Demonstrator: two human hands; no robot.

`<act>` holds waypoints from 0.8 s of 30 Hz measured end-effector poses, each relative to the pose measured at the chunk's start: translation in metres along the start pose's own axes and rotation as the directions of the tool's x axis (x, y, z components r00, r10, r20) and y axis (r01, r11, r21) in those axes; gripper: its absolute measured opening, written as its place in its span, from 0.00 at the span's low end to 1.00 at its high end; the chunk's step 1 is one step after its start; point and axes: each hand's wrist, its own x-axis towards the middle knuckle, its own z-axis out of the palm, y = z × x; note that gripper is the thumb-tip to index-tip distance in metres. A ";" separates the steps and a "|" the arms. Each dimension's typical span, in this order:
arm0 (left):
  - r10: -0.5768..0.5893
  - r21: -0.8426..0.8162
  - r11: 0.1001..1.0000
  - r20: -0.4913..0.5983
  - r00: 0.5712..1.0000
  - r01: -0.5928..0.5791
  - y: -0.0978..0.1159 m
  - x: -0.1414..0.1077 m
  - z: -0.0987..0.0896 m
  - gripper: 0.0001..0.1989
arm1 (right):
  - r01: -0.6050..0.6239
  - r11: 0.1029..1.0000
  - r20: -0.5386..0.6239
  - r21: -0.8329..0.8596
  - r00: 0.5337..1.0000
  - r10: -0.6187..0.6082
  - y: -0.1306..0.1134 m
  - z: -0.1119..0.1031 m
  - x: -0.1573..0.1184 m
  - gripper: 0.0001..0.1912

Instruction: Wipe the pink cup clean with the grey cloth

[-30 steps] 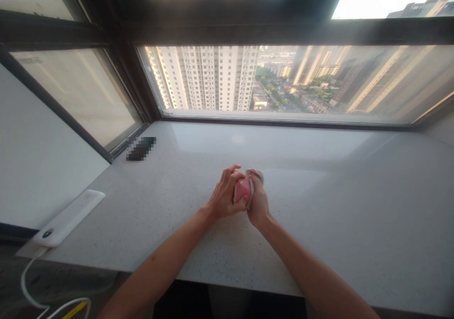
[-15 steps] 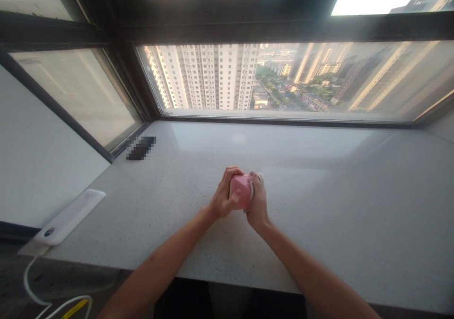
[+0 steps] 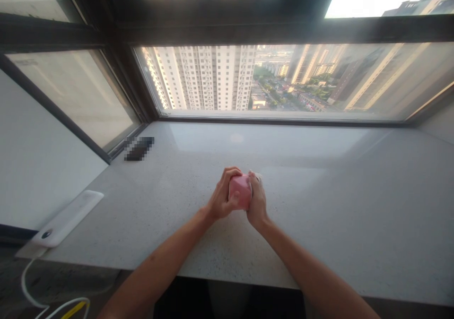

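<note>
Between my two hands is a small pink box-shaped object (image 3: 240,193), held just above or on the pale windowsill; I cannot tell which. My left hand (image 3: 225,195) wraps its left side, thumb across the near face. Curled round the right side is my right hand (image 3: 257,201), its fingers pressing a thin white wipe or cloth (image 3: 259,176) against the object. Most of the white material is hidden behind the fingers, so its exact kind is unclear.
A white power strip (image 3: 71,217) with a round dark spot lies at the left edge, its white cable (image 3: 26,286) hanging down. A blurred dark item (image 3: 138,150) sits in the left corner. Dark-framed windows (image 3: 227,119) border the speckled sill (image 3: 336,205).
My right hand has shifted slightly over the pink object's right side, and less of the white material shows. The whole view has moved a little. Both hands keep their grip.
</note>
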 end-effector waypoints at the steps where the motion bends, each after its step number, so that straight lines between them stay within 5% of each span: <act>1: 0.088 0.081 0.993 0.031 0.996 -0.091 -0.001 0.000 -0.002 0.30 | -0.025 0.999 0.009 0.043 1.000 0.025 0.000 0.000 0.000 0.27; 4: 0.147 0.115 0.982 0.049 0.988 -0.152 -0.001 0.001 -0.006 0.31 | -0.087 0.993 0.031 0.082 0.996 0.085 0.001 0.001 -0.002 0.28; 7: -0.092 -0.175 0.981 -0.025 0.995 0.086 0.004 -0.001 0.002 0.27 | -0.027 0.999 0.038 -0.022 0.999 0.028 0.003 -0.002 -0.005 0.30; 11: -0.306 -0.334 0.890 0.068 0.949 0.311 0.006 -0.003 0.011 0.29 | -0.026 0.999 0.008 -0.031 1.000 0.026 0.002 -0.004 -0.002 0.30; 13: -0.251 -0.276 0.927 0.054 0.967 0.256 0.003 -0.002 0.008 0.36 | -0.093 0.995 -0.015 0.032 0.996 0.093 0.001 -0.003 0.003 0.29; 17: 0.093 -0.029 0.996 0.105 0.990 -0.090 -0.005 0.001 -0.001 0.56 | -0.258 0.946 0.073 0.199 0.966 0.248 0.000 -0.001 0.011 0.26; 20: 0.080 -0.013 0.997 0.085 0.993 -0.080 -0.001 0.001 0.002 0.40 | -0.271 0.948 0.100 0.166 0.961 0.258 0.004 -0.001 0.008 0.29; 24: -0.286 -0.275 0.924 -0.041 0.957 0.265 0.010 -0.002 0.014 0.26 | -0.071 0.997 0.006 -0.016 0.997 0.071 0.009 -0.003 0.002 0.32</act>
